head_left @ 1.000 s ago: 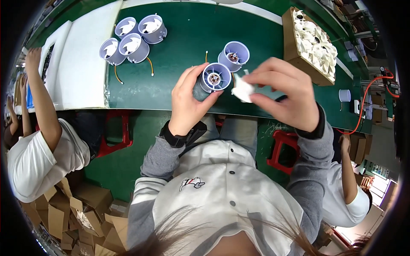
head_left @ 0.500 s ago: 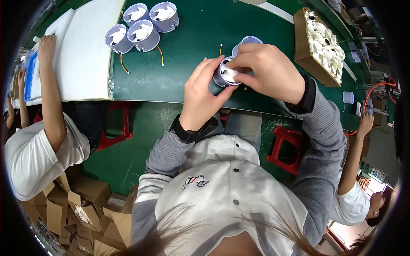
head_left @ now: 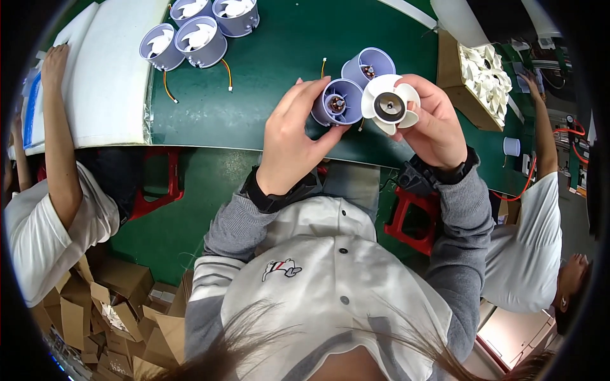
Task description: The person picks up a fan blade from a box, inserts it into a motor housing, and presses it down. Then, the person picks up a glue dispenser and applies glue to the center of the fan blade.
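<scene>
impeller (head_left: 389, 106), one handheld, two housings (head_left: 333, 113) alongside, four farther left

My widest way through is the bare green counter (head_left: 273, 54) at upper middle, between the four cups (head_left: 202, 53) at upper left and the cup (head_left: 326, 113) in my left hand (head_left: 291, 134). Two loose wires (head_left: 228, 75) poke into that lane's left side; a short wire (head_left: 324, 66) sticks up near my left hand. A second cup (head_left: 381, 61) blocks me just behind the held one. Right of it, a narrower gap runs up beside the box (head_left: 450, 73), its lower end filled by my right hand (head_left: 440, 130) and the white fan (head_left: 389, 108).
</scene>
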{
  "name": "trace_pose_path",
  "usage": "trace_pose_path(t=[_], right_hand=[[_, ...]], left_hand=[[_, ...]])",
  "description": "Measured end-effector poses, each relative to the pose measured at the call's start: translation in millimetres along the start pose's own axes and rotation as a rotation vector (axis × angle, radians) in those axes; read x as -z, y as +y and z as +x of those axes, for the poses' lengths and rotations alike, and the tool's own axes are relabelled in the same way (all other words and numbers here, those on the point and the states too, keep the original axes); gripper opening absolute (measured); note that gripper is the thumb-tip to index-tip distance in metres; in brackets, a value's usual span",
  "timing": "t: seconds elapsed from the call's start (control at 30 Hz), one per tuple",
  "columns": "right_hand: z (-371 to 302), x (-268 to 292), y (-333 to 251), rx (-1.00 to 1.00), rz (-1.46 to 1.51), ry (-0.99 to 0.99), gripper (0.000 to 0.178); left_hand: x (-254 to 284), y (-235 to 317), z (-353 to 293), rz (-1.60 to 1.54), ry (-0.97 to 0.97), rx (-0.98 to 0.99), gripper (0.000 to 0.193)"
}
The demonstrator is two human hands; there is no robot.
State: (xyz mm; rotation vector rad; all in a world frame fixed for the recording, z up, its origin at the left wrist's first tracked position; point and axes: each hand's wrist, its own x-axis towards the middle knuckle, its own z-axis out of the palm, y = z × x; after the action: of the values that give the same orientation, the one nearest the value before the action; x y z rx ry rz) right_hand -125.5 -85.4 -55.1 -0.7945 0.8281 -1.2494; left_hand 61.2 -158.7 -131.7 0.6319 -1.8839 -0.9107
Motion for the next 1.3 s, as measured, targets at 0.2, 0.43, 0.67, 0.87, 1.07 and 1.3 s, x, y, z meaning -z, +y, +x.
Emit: trace_pose_path(t=[0.2,0.43,0.67,0.87,1.07,1.3], right_hand=[[13,-5,-1,0.261,-0.856,0.03,0.025],[28,-24,-9,0.423,-1.587,-0.136,0.023],[38,-24,-10,0.315,-1.777,-0.211,0.02],[31,-25,-6,0.439,-1.896,-0.186,0.014],[8,-25,-28,0.678,-1.736,-0.086,0.01],[-60,126,-112,0.365,-1.771,0.753,0.019]], left_hand=[[0,2,0,0.01,0.0,0.008,0.054],[0,1,-2,0.011,-0.002,-0.006,0.056],[-1,4,0,0.016,-0.035,-0.012,0.056],[-2,3,0,0.018,-0.043,-0.024,0.056],[6,14,1,0.126,-0.058,0.075,0.055],[34,3,16,0.313,0.089,0.209,0.061]])
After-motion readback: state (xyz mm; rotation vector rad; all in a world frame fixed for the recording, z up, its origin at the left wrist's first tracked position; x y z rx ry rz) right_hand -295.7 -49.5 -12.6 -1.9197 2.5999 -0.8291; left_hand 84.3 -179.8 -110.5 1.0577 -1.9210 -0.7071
